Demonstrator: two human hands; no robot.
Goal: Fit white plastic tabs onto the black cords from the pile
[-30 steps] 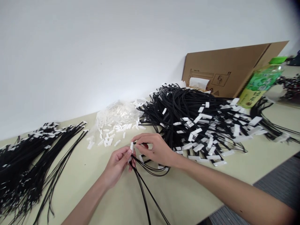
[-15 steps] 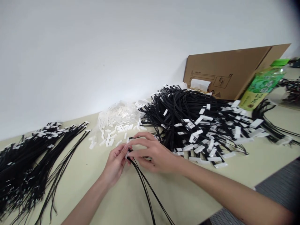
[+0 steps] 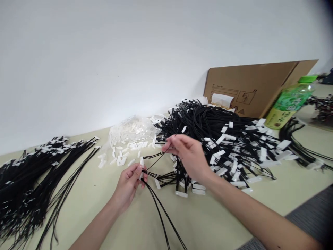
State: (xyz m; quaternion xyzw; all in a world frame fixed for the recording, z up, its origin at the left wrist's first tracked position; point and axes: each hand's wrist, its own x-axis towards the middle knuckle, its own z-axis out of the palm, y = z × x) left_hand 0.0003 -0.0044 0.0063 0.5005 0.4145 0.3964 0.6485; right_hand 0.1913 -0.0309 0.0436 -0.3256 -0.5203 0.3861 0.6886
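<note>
My left hand [image 3: 130,182] is closed, its thumb and fingers pinching a white connector [image 3: 142,161] upright just above the table. Black wires [image 3: 159,207] run from the connector down toward the table's front edge. Others stretch rightward from it to a bundle with white ends. Up and to the right, my right hand [image 3: 189,154] is closed, thumb and fingertips pinched together on a thin black wire [image 3: 157,160] that leads back to the connector. The wire's tip is hidden in the fingers. Behind my left hand lie loose white connectors [image 3: 124,158].
A clear plastic bag [image 3: 130,126] of white connectors lies near the wall. To the right spreads a large heap of black wires [image 3: 208,119] with white connectors. Another wire pile [image 3: 28,177] lies left. A cardboard box [image 3: 231,78] and a green-capped bottle [image 3: 288,104] stand back right.
My right hand has moved from beside the connector up and to the right, drawing a thin wire taut. My left hand stays in place on the connector. The view has tilted slightly upward.
</note>
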